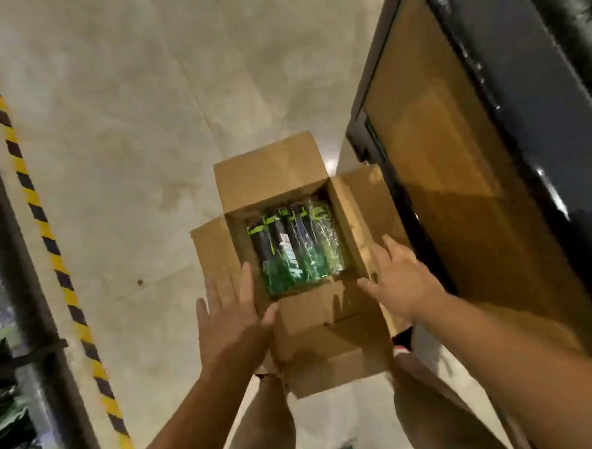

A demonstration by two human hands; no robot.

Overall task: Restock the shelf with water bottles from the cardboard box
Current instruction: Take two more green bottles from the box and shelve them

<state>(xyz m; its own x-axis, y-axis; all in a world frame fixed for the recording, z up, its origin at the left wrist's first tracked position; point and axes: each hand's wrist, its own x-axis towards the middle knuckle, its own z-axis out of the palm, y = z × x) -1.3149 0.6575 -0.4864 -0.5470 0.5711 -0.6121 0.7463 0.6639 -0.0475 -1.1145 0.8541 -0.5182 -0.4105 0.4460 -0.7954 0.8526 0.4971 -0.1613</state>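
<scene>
Nearest the camera, two bare forearms come up from 6 o'clock. The left hand [231,317] has its fingers straight and spread, holding nothing, hovering over the near-left corner of the cardboard box [271,167], with the thumb right at the near flap. I can't tell if it actually touches. The right hand [400,280] is the same deal: fingers straight and fanned out, nothing in them, over the flap at the box's 3 o'clock side. A bit of a red and white shoe [404,340] peeks out just under that wrist.

The box sits on the concrete floor [128,130] around the middle of the view, all four flaps folded out. Inside, the water bottles [294,248] lie side by side in shiny plastic wrap, dark with green, caps pointing to 12 o'clock. There's white lettering, too blurry to read.

At 3 o'clock, just beside the box, is the shelf [457,181], a wooden board in a black frame. Over at 9 o'clock, yellow and black hazard tape [36,210] runs along the floor next to a dark rack post [16,273].
</scene>
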